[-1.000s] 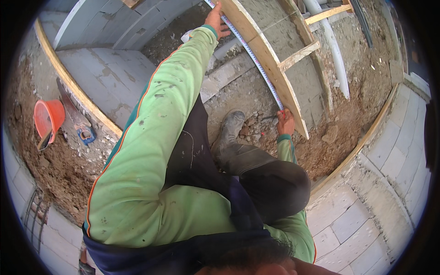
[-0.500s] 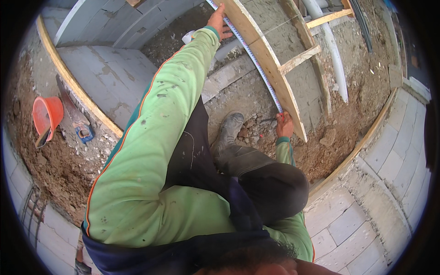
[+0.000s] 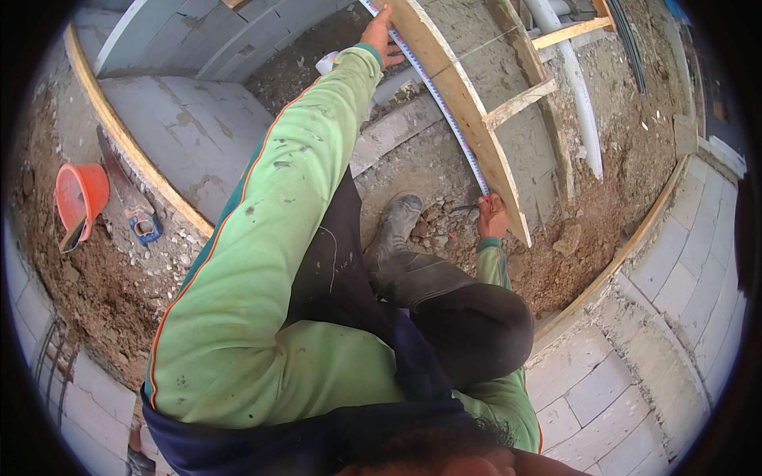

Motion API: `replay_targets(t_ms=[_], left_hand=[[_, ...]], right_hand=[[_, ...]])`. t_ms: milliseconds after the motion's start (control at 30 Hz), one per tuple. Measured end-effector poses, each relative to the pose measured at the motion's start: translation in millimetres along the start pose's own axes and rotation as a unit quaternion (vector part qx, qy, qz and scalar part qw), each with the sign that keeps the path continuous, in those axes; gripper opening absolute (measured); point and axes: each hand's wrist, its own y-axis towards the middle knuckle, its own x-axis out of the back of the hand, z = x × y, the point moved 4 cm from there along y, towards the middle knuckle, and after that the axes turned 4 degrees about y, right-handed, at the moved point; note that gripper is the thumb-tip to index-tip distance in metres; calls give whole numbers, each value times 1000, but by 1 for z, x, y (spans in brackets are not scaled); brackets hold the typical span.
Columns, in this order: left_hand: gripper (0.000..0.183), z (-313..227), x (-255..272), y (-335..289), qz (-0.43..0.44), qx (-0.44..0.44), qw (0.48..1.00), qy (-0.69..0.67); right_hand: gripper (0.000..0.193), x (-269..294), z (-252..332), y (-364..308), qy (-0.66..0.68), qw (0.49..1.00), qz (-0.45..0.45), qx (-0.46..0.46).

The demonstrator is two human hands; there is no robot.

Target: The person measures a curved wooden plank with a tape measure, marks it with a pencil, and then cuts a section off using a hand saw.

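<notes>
1. Left hand (image 3: 381,40): fingers extended and spread along the inner edge of the long, brown, flat wooden board (image 3: 467,103); whether they pinch anything cannot be told.
2. Right hand (image 3: 492,216): fingers curled closed on the near end of the narrow, white-and-blue graduated tape (image 3: 454,119); a small red piece shows at their tips.
3. The tape runs between the two sets of fingers, close along the board's edge.
4. Just left of the right fingertips, a thin dark rod (image 3: 464,208) projects; whether it is held is unclear. Below it lie loose grey-brown stones (image 3: 432,226).
5. Beyond the right fingers, a short pale wooden crosspiece (image 3: 520,103) meets the board.
6. Possible faults: slackened left fingers could let the tape bow away from the edge; a slipping right grip could shift its near end; pressure on the board might displace it.
</notes>
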Motion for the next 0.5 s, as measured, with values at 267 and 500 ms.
replay_targets(t_ms=[267, 500], left_hand=[[98, -4, 1, -4, -19, -3, 1000, 3], [94, -12, -8, -35, -6, -50, 999, 11]], right_hand=[[32, -3, -1, 1, -2, 1000, 5, 6], [32, -3, -4, 1, -13, 1000, 19, 18]])
